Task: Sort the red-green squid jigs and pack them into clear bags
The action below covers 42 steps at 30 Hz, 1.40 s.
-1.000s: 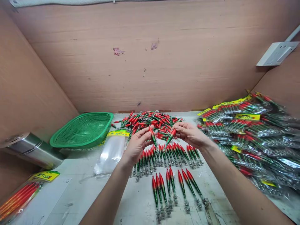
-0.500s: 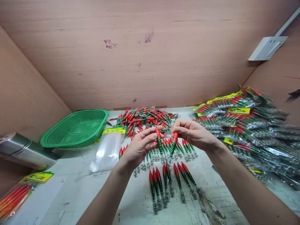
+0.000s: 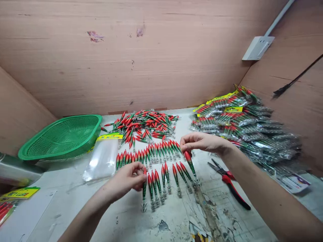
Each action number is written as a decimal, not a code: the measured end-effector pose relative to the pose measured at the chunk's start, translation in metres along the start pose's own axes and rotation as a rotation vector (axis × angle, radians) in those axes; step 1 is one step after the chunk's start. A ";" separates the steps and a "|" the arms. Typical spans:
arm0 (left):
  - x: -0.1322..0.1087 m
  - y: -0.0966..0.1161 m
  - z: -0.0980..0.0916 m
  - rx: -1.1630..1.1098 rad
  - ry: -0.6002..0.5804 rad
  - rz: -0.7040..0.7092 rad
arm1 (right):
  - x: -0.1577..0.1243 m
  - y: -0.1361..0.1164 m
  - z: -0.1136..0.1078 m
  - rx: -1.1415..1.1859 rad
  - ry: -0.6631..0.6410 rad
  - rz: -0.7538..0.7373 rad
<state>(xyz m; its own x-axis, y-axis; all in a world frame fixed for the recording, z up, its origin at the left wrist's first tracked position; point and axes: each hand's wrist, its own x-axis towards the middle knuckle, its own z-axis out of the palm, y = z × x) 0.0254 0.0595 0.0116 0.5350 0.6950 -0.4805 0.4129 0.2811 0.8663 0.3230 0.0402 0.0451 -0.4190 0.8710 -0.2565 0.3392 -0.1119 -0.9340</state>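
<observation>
My left hand (image 3: 136,176) pinches the red tip of a red-and-green squid jig lure (image 3: 144,191) at the left end of the front row. At that row's right end, my right hand (image 3: 194,143) grips another lure (image 3: 190,163) by its red top, its wire-crown end pointing down and to the right. Between the hands lie several more lures (image 3: 157,179), red ends away from me. Behind them runs a longer row of the same lures (image 3: 156,151). Farther back is a loose heap of lures (image 3: 148,122).
A green basket (image 3: 60,137) stands at the left, beside clear bags with yellow headers (image 3: 102,159). Packed lures (image 3: 239,124) are piled at the right. Red-handled pliers (image 3: 232,186) lie near my right forearm. A metal cylinder (image 3: 20,169) sits far left.
My hands have moved apart and down, each carrying one lure from mid-air to opposite ends of the front row. The view has turned right, bringing the pliers into sight.
</observation>
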 end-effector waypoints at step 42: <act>0.141 0.057 -0.054 0.795 0.728 0.059 | 0.192 -0.014 0.033 -0.686 0.555 0.323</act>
<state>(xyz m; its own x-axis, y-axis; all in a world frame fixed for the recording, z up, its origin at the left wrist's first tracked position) 0.0843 0.2090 0.0007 0.1110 0.9937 -0.0170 0.9015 -0.0935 0.4226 0.2104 0.1931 0.0006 0.1833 0.9704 -0.1574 0.8652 -0.2353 -0.4428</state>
